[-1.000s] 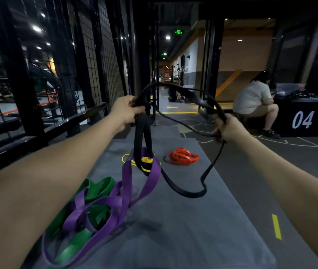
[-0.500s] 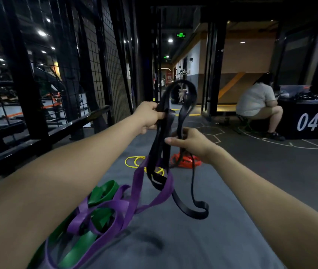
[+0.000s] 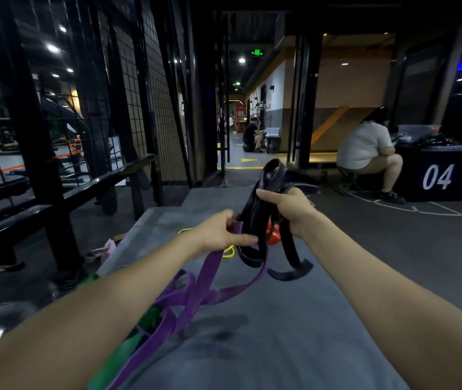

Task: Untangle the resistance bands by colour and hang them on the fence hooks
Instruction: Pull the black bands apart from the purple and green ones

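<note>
My right hand [image 3: 287, 209] grips a gathered bundle of black band [image 3: 263, 192], whose loops hang down over the grey mat [image 3: 252, 347]. My left hand [image 3: 221, 232] pinches the purple band [image 3: 196, 291] where it threads through the black loops. The purple band trails back toward me over a green band [image 3: 117, 358] lying on the mat's near left. Farther along the mat, a yellow band [image 3: 228, 253] and a red band [image 3: 273, 237] lie partly hidden behind my hands.
A black wire-mesh fence [image 3: 139, 108] with rails runs along the left. A person sits on a stool [image 3: 365, 147] at the right beside a black box marked 04 [image 3: 438, 175]. Another person crouches far down the corridor [image 3: 252, 136].
My right hand rose and closed round the gathered black band. My left hand let go of the black band's top, dropped lower and took the purple band.
</note>
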`<state>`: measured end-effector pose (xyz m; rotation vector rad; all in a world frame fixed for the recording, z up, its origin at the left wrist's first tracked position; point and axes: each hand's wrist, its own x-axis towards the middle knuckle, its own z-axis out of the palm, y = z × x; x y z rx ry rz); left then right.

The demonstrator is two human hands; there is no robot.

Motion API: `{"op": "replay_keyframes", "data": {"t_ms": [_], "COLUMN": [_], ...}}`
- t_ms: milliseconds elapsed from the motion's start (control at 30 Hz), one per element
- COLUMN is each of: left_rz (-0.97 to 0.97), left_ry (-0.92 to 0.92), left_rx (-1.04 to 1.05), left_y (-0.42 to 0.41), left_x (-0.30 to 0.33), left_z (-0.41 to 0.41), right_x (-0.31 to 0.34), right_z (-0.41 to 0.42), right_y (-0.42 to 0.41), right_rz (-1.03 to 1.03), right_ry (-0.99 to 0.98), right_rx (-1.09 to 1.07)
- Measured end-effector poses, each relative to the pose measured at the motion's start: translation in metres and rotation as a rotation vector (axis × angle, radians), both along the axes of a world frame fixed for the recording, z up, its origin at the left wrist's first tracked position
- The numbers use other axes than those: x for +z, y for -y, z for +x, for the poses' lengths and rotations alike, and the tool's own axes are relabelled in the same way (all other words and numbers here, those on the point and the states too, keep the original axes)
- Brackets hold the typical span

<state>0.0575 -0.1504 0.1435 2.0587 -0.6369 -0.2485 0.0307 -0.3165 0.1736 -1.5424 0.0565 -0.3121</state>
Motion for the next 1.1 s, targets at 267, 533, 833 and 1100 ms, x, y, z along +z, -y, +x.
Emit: {"op": "replay_keyframes", "data": {"t_ms": [267, 533, 833, 1100], "left_rz": [0.317, 0.611, 0.597, 0.746], "left_ry": [0.383, 0.155, 0.038, 0.194], "left_rx": [0.091, 0.117, -0.053, 0.029], "left_y": [-0.029, -0.04, 0.003, -0.016], "left_x": [-0.019, -0.018, -0.05, -0.062], "left_z": [0.018, 0.019, 0.0, 0.021], "right_x": [0.004, -0.011, 0.012, -0.008], "right_z": [-0.003, 0.0, -0.005, -0.013], "right_y": [0.035, 0.04, 0.045, 0.078], "right_rz": [0.109, 0.124, 0.234, 0.204], "right_ry": [-0.031, -0.059, -0.045, -0.147], "right_rx": [-0.191, -0.219, -0.161, -0.247]}}
